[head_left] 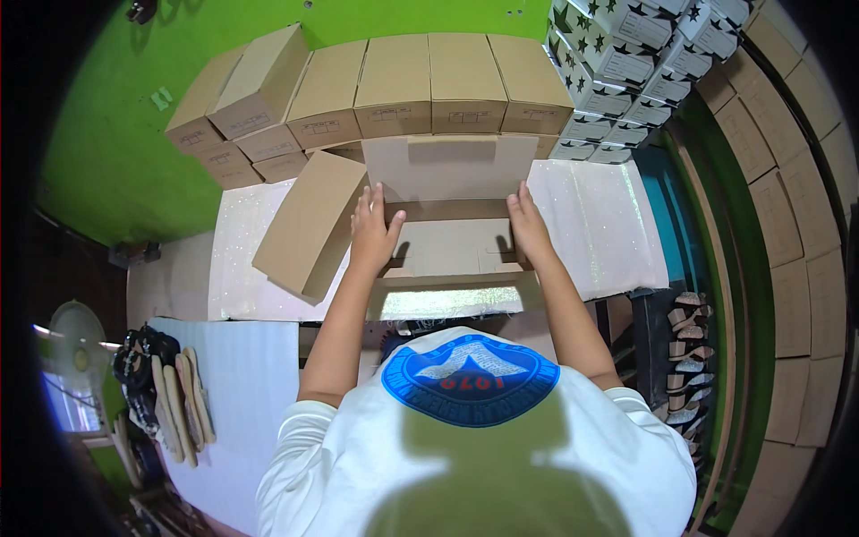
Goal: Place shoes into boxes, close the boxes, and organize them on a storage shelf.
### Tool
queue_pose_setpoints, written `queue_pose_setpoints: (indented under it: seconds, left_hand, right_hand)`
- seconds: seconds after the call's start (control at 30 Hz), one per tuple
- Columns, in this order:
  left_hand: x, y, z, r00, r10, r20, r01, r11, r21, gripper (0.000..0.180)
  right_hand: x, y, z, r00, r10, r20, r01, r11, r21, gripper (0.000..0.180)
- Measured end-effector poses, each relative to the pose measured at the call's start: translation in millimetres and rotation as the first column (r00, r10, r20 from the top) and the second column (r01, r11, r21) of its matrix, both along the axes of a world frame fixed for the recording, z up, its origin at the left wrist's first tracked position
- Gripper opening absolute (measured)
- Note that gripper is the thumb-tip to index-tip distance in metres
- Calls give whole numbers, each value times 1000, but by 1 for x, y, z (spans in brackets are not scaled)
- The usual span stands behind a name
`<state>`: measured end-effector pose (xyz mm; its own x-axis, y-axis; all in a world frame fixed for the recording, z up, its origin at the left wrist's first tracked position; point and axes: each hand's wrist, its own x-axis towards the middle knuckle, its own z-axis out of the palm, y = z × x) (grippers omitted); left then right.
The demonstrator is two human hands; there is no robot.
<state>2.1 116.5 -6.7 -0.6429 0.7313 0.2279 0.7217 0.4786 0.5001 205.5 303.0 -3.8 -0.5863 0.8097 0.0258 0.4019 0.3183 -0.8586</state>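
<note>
Plainly, hands point(372, 234) point(530, 229) — grip spread — flank a box point(434, 181) on sparkly covering point(598, 219), green wall point(420, 16) beyond.

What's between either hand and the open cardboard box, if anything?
Nothing visible. The left hand is at the left side of the open cardboard box, the right hand at its right. The angled cardboard box sits to the left, not between them.

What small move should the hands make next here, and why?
Probably a gentle inward press to square the open box: the left hand and right hand are open at its opposite sides, and its back flap stands raised.
</note>
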Motion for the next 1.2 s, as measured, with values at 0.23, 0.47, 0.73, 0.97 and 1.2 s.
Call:
queue_pose_setpoints:
  seconds: [0.23, 0.47, 0.73, 0.97, 1.2]
  left_hand:
    - [7, -1, -9, 998, 40, -40, -47, 977, -209, 72]
    - [4, -6, -9, 999, 36, 6, -33, 962, -271, 65]
    - [-8, -34, -2, 999, 40, 21, -36, 990, -139, 60]
    - [2, -38, -5, 986, 82, -146, -92, 994, -65, 53]
    - [-5, -31, -16, 997, 62, -37, -66, 990, -127, 44]
  right_hand:
    - [-5, -9, -9, 924, -62, 378, -58, 953, 299, 61]
    - [-4, 0, -17, 892, -105, 440, -89, 913, 398, 50]
    - [26, 15, -5, 967, -142, 213, 99, 975, 200, 41]
    - [25, 2, 2, 894, -204, 400, 89, 954, 287, 37]
    - [20, -4, -3, 857, -126, 500, 26, 979, 201, 50]
